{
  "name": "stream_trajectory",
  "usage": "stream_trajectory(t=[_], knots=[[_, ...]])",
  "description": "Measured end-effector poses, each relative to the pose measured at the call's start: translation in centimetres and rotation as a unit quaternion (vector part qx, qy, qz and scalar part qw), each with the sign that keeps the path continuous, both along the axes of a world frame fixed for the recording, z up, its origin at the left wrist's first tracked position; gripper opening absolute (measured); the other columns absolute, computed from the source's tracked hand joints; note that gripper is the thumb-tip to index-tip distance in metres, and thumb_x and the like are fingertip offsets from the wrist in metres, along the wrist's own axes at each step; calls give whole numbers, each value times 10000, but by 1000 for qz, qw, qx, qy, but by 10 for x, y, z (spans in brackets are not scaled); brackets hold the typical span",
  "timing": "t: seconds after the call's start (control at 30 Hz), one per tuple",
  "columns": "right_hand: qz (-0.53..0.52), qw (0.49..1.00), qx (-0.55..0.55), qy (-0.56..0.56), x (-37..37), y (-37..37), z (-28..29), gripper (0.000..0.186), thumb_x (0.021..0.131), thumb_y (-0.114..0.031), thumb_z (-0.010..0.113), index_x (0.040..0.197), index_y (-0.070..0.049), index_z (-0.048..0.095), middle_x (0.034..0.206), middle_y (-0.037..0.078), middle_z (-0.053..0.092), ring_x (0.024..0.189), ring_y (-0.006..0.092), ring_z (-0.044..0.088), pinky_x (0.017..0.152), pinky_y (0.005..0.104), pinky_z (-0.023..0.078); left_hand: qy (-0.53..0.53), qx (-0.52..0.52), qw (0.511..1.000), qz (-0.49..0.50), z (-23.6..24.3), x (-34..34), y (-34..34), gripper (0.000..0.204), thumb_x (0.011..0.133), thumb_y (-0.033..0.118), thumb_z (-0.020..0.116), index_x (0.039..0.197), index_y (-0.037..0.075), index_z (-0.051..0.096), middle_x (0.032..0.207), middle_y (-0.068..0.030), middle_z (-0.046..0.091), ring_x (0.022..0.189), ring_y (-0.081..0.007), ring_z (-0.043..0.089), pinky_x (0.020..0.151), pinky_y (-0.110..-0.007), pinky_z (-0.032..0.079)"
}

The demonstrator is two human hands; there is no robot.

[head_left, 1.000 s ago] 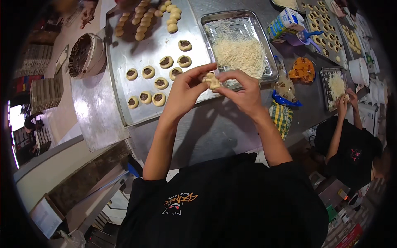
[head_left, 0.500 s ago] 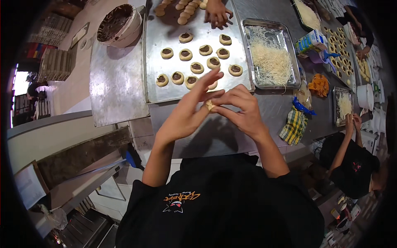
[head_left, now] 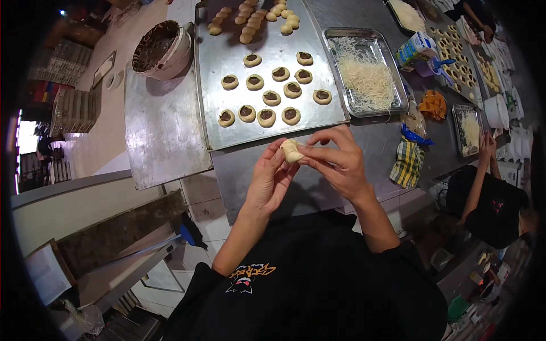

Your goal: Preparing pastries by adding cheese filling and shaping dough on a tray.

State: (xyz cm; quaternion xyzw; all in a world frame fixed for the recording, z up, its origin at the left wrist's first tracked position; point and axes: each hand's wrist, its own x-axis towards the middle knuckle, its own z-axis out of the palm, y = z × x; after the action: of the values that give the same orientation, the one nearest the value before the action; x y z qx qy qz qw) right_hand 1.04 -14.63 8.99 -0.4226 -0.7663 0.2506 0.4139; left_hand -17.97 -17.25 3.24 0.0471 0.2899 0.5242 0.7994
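Note:
Between my two hands, just off the near edge of the metal tray (head_left: 227, 141), is a small pale piece of dough (head_left: 292, 151). My left hand (head_left: 272, 181) grips it from the left with thumb and fingers. From the right, my right hand (head_left: 336, 160) pinches its other side between thumb and fingertips. On the tray sit several flattened dough rounds, each with dark brown filling in the middle, such as the filled dough round (head_left: 266, 117) nearest my hands. Plain dough balls (head_left: 247, 28) lie in rows at the tray's far end.
A white bucket (head_left: 181, 57) smeared with dark filling stands left of the tray. To the right are a metal pan of shredded pale topping (head_left: 367, 79), a carton (head_left: 418, 48), an orange cloth (head_left: 433, 105) and a checked cloth (head_left: 407, 165). Another person (head_left: 483, 196) works at the far right.
My left hand has turned and lowered, closing round the dough, which now shows more clearly. A hand over the tray's far end has gone out of view.

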Motion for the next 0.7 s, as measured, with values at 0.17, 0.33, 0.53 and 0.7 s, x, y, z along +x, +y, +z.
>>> stream_trajectory(t=[0.17,0.33,0.53,0.7], knots=[[24,993,-58,103,-7,-3,10,391,731,-68,828,1112,-66,743,1047,103,690,929,249,650,828,335,514,85,59,993,-47,8,-13,1,406,954,189,675,1303,34,538,1319,-127,590,1125,-198,625,958,-331,518],[28,988,-92,118,-10,-13,11,342,746,-31,817,1081,-47,752,998,96,685,913,228,671,792,302,532,82,79,990,-79,36,-21,10,411,951,190,677,1306,37,539,1273,-121,613,1126,-195,623,956,-337,517],[2,976,-153,157,-14,-10,15,284,780,-14,794,1062,-29,753,970,90,682,881,181,668,771,274,527,134,87,986,-46,26,-11,0,331,956,202,664,1226,47,552,1143,-88,638,1093,-165,620,907,-326,553],[3,981,-166,98,-11,-9,10,233,795,-22,786,1027,-20,755,966,83,680,885,183,666,768,280,527,93,62,993,-46,2,-13,-2,271,948,177,678,1162,53,567,1128,-80,639,1060,-169,632,871,-306,557]])
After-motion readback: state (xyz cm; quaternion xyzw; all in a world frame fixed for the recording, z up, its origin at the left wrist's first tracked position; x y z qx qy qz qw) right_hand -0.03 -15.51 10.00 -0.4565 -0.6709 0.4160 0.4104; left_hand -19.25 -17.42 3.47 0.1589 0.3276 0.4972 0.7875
